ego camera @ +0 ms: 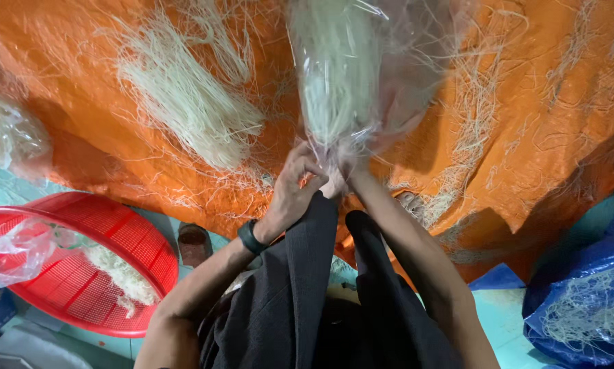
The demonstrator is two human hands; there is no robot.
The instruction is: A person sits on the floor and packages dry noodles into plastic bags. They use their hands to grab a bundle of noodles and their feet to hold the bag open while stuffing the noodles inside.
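Your two hands are close together at the neck of a clear plastic bag (362, 75) full of thin white noodles. Your left hand (295, 188) is curled tight around the bunched neck of the bag. Your right hand (344, 179) is right beside it and mostly hidden behind the bag, so you cannot tell if it is gripping or just touching. The bag stands up and away from you, over the big orange sheet (546, 137) on the floor. To the left of the bag, a loose pile of noodles (184, 102) lies on the sheet, and thin bits are scattered all over it. Near you on the left is a red basket (126, 232) with a few noodles and a crumpled clear bag (13, 253) in it. A blue sack (580, 301) with more noodles sits near you on the right. Here is what could go wrong. If your left hand lets go a little, the neck may open and the noodles may slide out onto the sheet. If you squeeze or twist too hard, the dry noodles could snap. The thin plastic could also tear where it is bunched up.
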